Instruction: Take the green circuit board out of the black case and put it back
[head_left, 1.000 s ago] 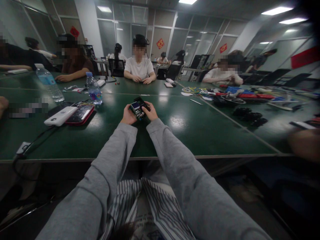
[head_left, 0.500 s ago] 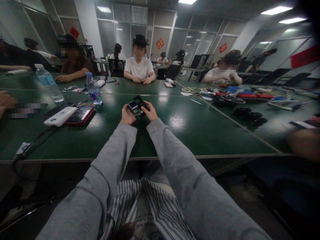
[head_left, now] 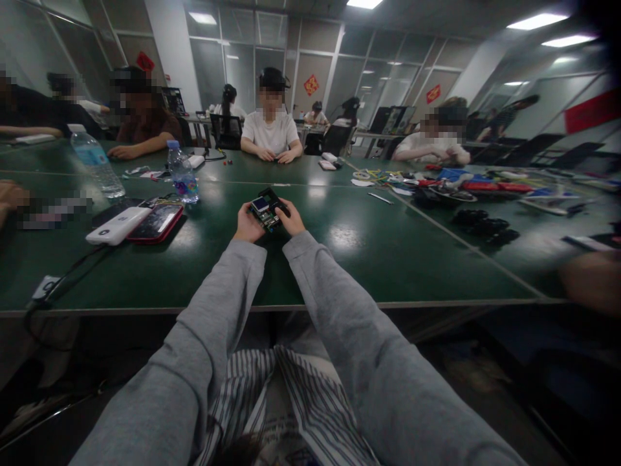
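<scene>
Above the green table, a small circuit board with a little screen is held by my left hand, its fingers closed round the left edge. My right hand is closed on a black plastic cover, with the thumb on top of it. The cover lies over the board's far right side and looks close against it; whether the two touch I cannot tell. My fingers underneath are hidden.
Left of my hands lie a white power bank and a red-edged phone. Two water bottles, one of them blue-capped, stand beyond. A pen, cables and black parts lie rightward. Other people sit around the table.
The black cover in my right hand has come down from a raised tilt, nearer to the board. My left hand has hardly moved.
</scene>
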`<action>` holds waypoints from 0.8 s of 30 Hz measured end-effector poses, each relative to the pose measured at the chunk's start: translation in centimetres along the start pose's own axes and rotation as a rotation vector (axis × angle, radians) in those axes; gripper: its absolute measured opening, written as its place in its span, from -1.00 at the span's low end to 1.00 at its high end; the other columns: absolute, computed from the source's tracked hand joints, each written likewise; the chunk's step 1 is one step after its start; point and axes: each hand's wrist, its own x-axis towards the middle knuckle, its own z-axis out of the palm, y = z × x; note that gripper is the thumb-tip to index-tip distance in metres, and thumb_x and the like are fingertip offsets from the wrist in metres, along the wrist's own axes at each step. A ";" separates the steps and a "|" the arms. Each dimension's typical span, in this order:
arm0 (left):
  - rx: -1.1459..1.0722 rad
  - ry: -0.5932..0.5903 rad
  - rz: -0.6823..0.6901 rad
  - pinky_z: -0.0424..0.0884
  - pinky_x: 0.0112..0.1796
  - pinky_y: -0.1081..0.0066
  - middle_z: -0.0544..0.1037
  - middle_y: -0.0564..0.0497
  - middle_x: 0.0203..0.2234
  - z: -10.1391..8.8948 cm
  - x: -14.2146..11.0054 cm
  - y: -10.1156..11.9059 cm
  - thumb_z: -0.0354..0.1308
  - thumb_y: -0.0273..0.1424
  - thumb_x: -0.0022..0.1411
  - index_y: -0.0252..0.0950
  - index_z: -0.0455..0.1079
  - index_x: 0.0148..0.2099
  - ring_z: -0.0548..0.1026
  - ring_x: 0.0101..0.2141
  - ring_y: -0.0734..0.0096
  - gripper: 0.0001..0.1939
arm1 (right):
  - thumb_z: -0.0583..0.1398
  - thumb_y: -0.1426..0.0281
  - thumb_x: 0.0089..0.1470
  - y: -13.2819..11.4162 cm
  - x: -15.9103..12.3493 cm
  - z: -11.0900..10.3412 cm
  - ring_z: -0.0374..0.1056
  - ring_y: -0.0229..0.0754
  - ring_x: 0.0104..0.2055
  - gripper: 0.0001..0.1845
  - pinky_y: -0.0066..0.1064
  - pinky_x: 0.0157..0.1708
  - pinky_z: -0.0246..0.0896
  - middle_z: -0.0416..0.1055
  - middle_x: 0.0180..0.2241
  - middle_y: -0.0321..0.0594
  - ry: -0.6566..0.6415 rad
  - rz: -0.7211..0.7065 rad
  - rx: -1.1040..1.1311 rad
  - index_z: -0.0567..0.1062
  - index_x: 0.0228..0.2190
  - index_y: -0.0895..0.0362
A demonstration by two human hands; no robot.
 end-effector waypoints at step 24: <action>0.058 -0.003 -0.024 0.53 -0.07 0.02 0.60 -0.14 -0.41 -0.5 0.8 -0.3 0.06 -0.23 0.24 -0.30 0.46 -0.22 0.62 -0.17 0.01 -0.74 | 0.40 0.10 -0.12 0.2 -0.1 -0.9 0.44 0.04 0.09 -0.34 0.00 0.19 0.30 0.52 0.02 -0.02 0.156 0.241 0.022 0.51 -0.01 0.13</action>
